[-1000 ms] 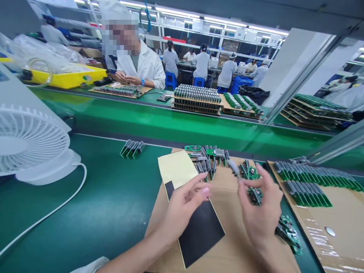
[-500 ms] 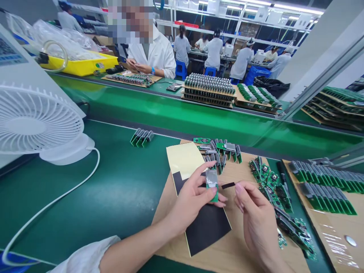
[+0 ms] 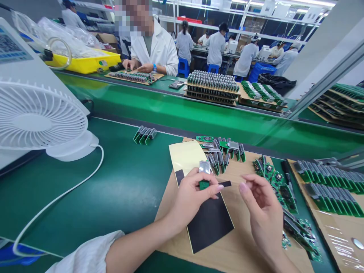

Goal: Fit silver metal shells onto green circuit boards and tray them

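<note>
My left hand (image 3: 196,195) is closed round a small green circuit board (image 3: 204,184) with a silvery screen part (image 3: 204,167) at its top. A short black strip (image 3: 225,184) sticks out to the right at my left thumb and fingertips; how it is held there is partly hidden. To the right, my right hand (image 3: 263,212) is empty, thumb and fingers apart. Beneath my left hand lies a sheet of black adhesive material (image 3: 210,227) with its cream backing (image 3: 186,155) showing at the far end, on a piece of cardboard (image 3: 241,242).
Standing boards (image 3: 217,161) are grouped behind my hands, with loose boards (image 3: 301,231) at the right. Another cardboard (image 3: 327,227) bears rows of boards. A white fan (image 3: 34,121) and its cable stand left. Across the green ledge a co-worker (image 3: 155,45) handles boards.
The black strip has passed from my right fingers to my left thumb and fingertips. My right hand has opened. The board in my left hand has shifted slightly left, and the co-worker's hands have lowered.
</note>
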Available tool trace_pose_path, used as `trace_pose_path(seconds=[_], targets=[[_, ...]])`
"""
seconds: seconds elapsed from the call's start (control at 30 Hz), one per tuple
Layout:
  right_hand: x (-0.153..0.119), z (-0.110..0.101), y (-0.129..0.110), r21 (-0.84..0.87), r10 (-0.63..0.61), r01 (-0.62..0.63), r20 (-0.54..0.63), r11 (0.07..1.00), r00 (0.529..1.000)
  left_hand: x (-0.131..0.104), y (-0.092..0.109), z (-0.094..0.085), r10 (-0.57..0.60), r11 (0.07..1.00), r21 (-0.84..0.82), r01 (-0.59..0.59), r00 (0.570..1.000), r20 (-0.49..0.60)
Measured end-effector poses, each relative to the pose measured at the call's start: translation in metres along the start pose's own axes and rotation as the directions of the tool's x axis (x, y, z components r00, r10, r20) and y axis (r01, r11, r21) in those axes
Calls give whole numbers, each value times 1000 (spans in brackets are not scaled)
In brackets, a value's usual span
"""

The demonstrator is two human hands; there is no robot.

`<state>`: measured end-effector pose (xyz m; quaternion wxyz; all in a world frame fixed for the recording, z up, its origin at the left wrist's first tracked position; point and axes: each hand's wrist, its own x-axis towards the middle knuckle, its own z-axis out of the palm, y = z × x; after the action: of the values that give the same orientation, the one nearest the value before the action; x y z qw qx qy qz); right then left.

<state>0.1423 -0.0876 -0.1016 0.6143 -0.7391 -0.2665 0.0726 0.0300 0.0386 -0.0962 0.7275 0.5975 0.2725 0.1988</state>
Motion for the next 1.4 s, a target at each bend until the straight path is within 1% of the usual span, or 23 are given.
trace_pose_path(seconds=[0.03,0.1,0.23,0.5,0.6,0.7,0.73,0.77,0.83,0.9,0.97,1.07,1.13,1.4], targets=[[2,-2,0,-63,-48,51,55,997,997,0,-1,0,17,999,43,-17,1000,1],[7,-6,2,-145,-91,114,155,983,984,0,-1,0,21,994,107,-22,1000,7],[13,-11,4,-171,-95,145,275,974,957,-2,0,2,-5,993,119,4,1000,16],[15,-12,-2,-166,-119,173,294,971,949,-2,-6,1,-22,999,49,21,999,23],[14,-12,-2,-195,-152,196,220,961,963,-1,-7,2,-51,998,-18,52,997,49],[13,-14,-1,-185,-135,144,61,972,989,0,-5,3,-67,976,-200,83,994,86],[13,-13,0,-158,-104,107,25,982,994,1,-4,3,-74,958,-270,98,992,98],[12,-13,0,-125,-61,63,22,990,998,1,-3,4,-89,935,-332,122,990,112],[11,-10,1,-63,36,-30,103,998,994,2,-1,5,-132,893,-411,184,980,150],[8,-4,2,-32,116,-111,215,993,970,2,0,6,-171,866,-440,237,968,184],[6,1,2,-19,169,-171,278,985,946,2,0,7,-185,853,-454,259,962,202],[3,6,2,-7,229,-237,298,971,927,2,-2,8,-179,854,-449,262,959,219],[2,6,2,-7,247,-257,298,966,922,2,-3,9,-178,863,-432,264,957,230],[4,5,-1,-64,214,-205,251,977,944,1,-4,9,-179,890,-381,250,961,211]])
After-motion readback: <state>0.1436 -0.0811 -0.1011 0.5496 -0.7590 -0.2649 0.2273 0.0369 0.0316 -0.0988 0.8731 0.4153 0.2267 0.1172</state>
